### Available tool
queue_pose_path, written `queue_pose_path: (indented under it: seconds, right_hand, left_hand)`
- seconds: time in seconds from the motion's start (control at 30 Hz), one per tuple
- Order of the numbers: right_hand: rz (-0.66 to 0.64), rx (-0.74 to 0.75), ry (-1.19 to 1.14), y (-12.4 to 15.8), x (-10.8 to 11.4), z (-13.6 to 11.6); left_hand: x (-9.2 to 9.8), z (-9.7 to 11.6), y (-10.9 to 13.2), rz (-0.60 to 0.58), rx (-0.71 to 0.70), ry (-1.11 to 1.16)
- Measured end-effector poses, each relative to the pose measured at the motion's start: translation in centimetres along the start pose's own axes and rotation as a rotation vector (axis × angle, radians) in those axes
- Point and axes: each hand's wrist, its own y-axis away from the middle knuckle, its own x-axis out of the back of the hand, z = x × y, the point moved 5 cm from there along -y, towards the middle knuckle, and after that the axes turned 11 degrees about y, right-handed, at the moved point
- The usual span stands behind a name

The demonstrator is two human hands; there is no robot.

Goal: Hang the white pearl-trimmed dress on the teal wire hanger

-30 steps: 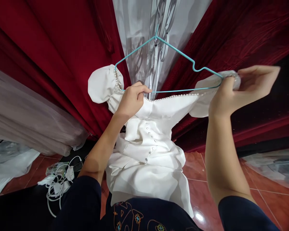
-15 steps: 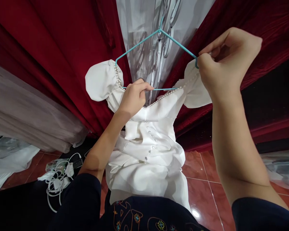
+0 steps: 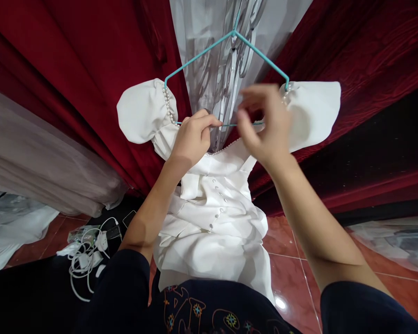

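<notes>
"Head view first: what's changed around the hanger [image 3: 234, 33]?"

"One puff sleeve [image 3: 315, 109] now sits at the hanger's right-hand bend, and the right hand [image 3: 268, 125] has let go of it and swung inward, in front of the hanger's lower bar [image 3: 230, 125]."

"Is that hand holding anything?"

"Thumb and fingers are apart, but blurred; I can't tell whether they touch the bar."

"And the left hand [image 3: 194, 139]?"

"Still pinched on the lower bar, near its middle."

"Where's the dress [image 3: 209, 195]?"

"Hanging below the hanger, its other sleeve [image 3: 139, 111] at the hanger's left end. So I'd judge both sides supported, though the right hand hides part of the neckline."
</notes>
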Motion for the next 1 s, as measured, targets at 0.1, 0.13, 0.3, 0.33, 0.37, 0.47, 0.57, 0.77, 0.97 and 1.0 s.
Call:
queue_pose_path:
  seconds: [0.1, 0.13, 0.3, 0.33, 0.37, 0.47, 0.57, 0.77, 0.97, 1.0]
  right_hand:
    - [-0.263, 0.121, 0.122, 4.0, -2.9, 0.1]
    - [-0.281, 0.129, 0.175, 5.0, -3.4, 0.4]
    - [-0.179, 0.022, 0.237, 6.3, -3.6, 0.7]
    - [-0.181, 0.015, 0.230, 6.2, -3.7, 0.5]
    - [-0.182, 0.011, 0.231, 6.1, -3.9, 0.3]
    - [-0.154, -0.022, 0.239, 5.8, -4.5, 0.2]
    - [-0.113, -0.045, 0.231, 5.8, -5.1, 0.5]
    - [-0.075, -0.046, 0.289, 6.0, -5.5, 1.1]
    - [-0.056, 0.017, 0.261, 5.6, -4.4, 2.0]
    - [-0.062, 0.021, 0.238, 5.6, -4.4, 2.1]
  left_hand:
    - [0.0, 0.2, 0.3, -0.015, 0.008, 0.020]
    - [0.0, 0.3, 0.5, -0.024, 0.011, 0.023]
    - [-0.5, 1.0, 1.0, -0.027, -0.060, -0.020]
    - [-0.5, 1.0, 1.0, -0.015, -0.072, -0.031]
    - [-0.3, 0.8, 0.9, 0.013, -0.081, -0.046]
    - [2.0, 0.2, 0.6, 0.261, -0.143, -0.162]
    - [5.9, -0.6, 0.7, 0.575, -0.286, -0.327]
    - [10.3, -4.3, -1.2, 0.460, -0.033, -0.182]
    - [13.5, -3.7, -1.3, 0.625, 0.013, -0.214]
    - [14.4, -4.0, -1.0, 0.647, 0.027, -0.234]
